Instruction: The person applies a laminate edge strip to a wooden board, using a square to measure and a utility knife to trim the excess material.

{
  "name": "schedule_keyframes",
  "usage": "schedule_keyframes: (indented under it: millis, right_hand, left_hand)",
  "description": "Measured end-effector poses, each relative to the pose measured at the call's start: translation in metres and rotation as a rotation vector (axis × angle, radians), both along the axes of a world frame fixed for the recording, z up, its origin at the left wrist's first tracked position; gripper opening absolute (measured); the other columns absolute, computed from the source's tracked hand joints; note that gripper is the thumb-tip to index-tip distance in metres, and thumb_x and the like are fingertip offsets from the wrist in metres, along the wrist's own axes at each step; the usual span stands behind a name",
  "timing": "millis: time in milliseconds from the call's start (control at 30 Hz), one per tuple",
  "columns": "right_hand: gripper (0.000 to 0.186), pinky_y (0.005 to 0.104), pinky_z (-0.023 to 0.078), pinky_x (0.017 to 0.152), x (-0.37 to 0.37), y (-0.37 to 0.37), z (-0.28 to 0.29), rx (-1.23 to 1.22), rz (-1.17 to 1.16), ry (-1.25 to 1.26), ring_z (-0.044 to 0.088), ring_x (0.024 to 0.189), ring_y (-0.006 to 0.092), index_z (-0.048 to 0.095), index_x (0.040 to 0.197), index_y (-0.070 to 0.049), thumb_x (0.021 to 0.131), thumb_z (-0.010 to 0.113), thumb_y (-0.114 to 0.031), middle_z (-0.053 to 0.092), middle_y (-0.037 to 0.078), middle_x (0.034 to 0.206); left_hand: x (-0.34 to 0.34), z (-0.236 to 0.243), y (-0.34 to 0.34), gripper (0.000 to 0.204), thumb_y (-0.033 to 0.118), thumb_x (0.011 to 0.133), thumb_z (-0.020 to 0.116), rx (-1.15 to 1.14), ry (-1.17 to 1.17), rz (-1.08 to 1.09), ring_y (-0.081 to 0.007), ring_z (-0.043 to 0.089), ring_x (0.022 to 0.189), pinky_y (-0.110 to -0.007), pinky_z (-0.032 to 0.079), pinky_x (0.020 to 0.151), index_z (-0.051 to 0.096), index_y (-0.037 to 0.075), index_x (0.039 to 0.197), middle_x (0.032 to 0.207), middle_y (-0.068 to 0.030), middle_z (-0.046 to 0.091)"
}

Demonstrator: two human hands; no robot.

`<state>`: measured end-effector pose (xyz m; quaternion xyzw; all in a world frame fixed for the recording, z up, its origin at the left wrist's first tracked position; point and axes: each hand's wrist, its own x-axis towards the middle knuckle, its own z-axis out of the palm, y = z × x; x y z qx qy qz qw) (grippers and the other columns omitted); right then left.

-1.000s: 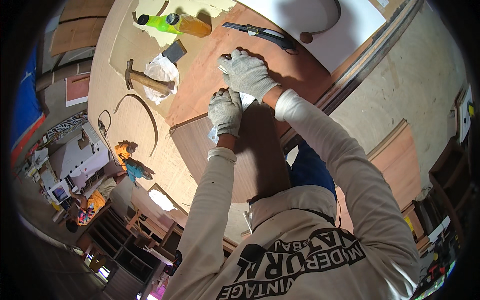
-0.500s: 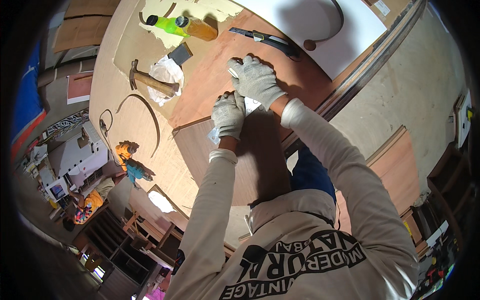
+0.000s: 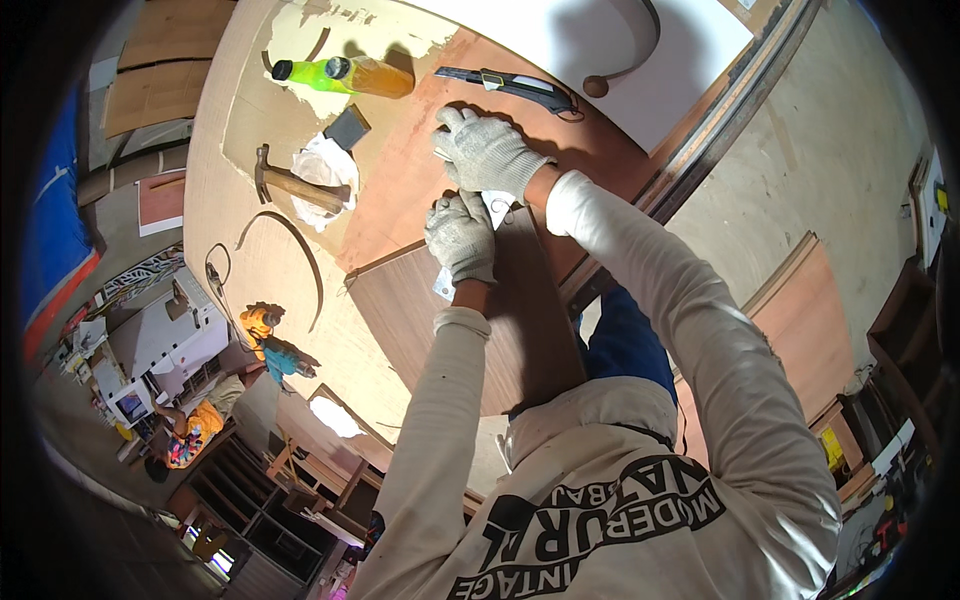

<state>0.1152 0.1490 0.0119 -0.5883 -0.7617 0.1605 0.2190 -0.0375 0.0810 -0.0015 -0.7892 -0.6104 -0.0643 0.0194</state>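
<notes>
My left hand [image 3: 460, 237], in a grey knitted work glove, is closed with curled fingers over a pale strip [image 3: 497, 206] with dark ring marks. The strip shows on both sides of the glove and lies at the far end of a dark brown wood-grain panel [image 3: 400, 305]. Just beyond, at the right, my gloved right hand [image 3: 490, 152] is also closed. A pale edge shows at its fingers, but the thing itself is too hidden to name. Past that hand lies a black utility knife [image 3: 512, 87] on a reddish plywood sheet [image 3: 600, 165].
A hammer [image 3: 300, 188] rests on a white cloth, near a dark block [image 3: 347, 127]. Green [image 3: 310, 74] and orange [image 3: 375, 78] bottles lie at the far left. A corded power tool [image 3: 265, 335] sits by the table's left edge. Another person [image 3: 195, 435] is beyond it.
The whole view has shifted slightly. My right hand has drawn a little away from my left, and more of the panel's far end shows between them. Both hands stay closed.
</notes>
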Motion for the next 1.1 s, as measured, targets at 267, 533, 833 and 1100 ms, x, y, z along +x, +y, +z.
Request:
schedule_keyframes:
  millis: [267,533,833,1100]
  right_hand:
    - [0.032,0.0482,0.059,0.089,0.000,-0.005,0.000,-0.077,-0.086,0.030,0.062,0.116,0.0323,0.071,0.117,-0.013,0.089,0.074,-0.028,0.060,0.010,0.124]
    - [0.031,0.0493,0.060,0.085,-0.004,-0.013,0.003,-0.027,-0.195,-0.052,0.063,0.113,0.0329,0.071,0.118,-0.014,0.090,0.073,-0.027,0.060,0.012,0.121]
    - [0.034,0.0479,0.060,0.084,-0.003,-0.026,0.000,-0.008,-0.287,-0.039,0.066,0.111,0.0317,0.069,0.122,-0.014,0.090,0.071,-0.027,0.061,0.010,0.120]
    - [0.033,0.0512,0.059,0.086,0.010,-0.009,0.005,-0.071,-0.081,-0.008,0.064,0.113,0.0336,0.070,0.119,-0.010,0.094,0.069,-0.030,0.062,0.013,0.123]
  left_hand:
    - [-0.003,0.002,0.006,0.040,0.033,0.108,0.052,-0.083,-0.050,-0.039,-0.0401,0.068,0.088,-0.052,0.055,0.080,0.074,0.003,0.092,0.095,-0.0176,0.072]
    - [-0.008,0.005,0.009,0.042,0.033,0.110,0.051,-0.055,-0.158,-0.124,-0.0448,0.067,0.086,-0.055,0.053,0.078,0.072,0.002,0.090,0.090,-0.0222,0.072]
    - [-0.006,0.011,0.009,0.041,0.032,0.108,0.052,-0.103,-0.116,-0.187,-0.0443,0.068,0.087,-0.054,0.054,0.082,0.074,0.002,0.091,0.092,-0.0217,0.073]
    - [0.005,0.007,0.002,0.043,0.034,0.111,0.049,-0.038,-0.080,-0.046,-0.0425,0.068,0.089,-0.054,0.054,0.082,0.073,0.004,0.091,0.095,-0.0205,0.072]
